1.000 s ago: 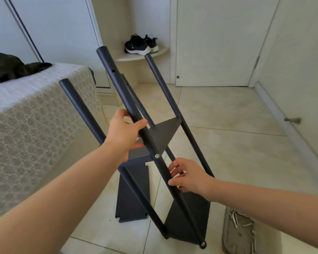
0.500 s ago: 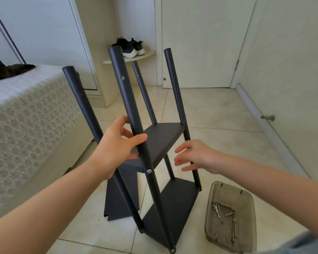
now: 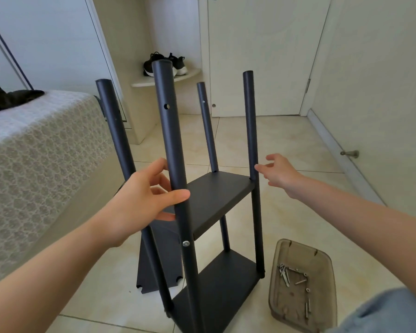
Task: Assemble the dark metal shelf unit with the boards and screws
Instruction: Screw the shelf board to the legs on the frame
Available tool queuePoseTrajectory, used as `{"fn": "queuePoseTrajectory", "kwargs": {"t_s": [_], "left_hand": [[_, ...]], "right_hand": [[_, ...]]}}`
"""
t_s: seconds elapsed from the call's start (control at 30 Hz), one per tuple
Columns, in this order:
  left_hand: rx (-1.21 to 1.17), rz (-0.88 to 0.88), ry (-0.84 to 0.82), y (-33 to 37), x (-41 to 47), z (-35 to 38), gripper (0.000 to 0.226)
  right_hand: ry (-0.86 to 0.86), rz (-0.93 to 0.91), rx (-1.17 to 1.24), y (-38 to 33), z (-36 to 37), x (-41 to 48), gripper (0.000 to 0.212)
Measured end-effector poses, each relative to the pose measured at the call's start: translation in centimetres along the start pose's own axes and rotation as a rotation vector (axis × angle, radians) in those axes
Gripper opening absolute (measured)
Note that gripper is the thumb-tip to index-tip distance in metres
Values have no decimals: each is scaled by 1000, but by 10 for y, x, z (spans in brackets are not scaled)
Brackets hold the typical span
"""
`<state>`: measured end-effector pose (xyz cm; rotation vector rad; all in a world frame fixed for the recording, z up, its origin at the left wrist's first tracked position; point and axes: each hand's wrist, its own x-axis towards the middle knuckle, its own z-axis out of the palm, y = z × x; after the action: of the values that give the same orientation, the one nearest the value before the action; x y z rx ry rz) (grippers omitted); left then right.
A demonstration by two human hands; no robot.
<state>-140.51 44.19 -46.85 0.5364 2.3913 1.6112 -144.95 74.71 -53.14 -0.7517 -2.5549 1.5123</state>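
Head view: the dark shelf unit (image 3: 216, 195) stands upright on the tiled floor at the centre, with two boards fixed between its four posts. Your left hand (image 3: 149, 195), at 9 o'clock, curls thumb and fingers round the front post (image 3: 175, 164); your right hand (image 3: 277, 173), at 2 o'clock, is spread loose, fingertips just beside the right post (image 3: 251, 131). A spare board (image 3: 159, 267) sits at 7 o'clock, and a clear tray (image 3: 327, 265) of screws (image 3: 286, 276) at 4 o'clock.
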Motion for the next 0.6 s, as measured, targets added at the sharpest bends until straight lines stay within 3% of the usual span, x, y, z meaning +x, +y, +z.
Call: {"fn": "queuePoseTrajectory", "kwargs": {"t_s": [0.17, 0.3, 0.6], "left_hand": [[41, 14, -7, -1, 2, -5, 28], [75, 49, 45, -4, 6, -6, 26], [225, 152, 196, -10, 31, 0, 35]], "right_hand": [[-36, -27, 33, -2, 2, 6, 55], [-35, -12, 33, 1, -3, 9, 45], [36, 47, 96, 21, -17, 3, 42]]}}
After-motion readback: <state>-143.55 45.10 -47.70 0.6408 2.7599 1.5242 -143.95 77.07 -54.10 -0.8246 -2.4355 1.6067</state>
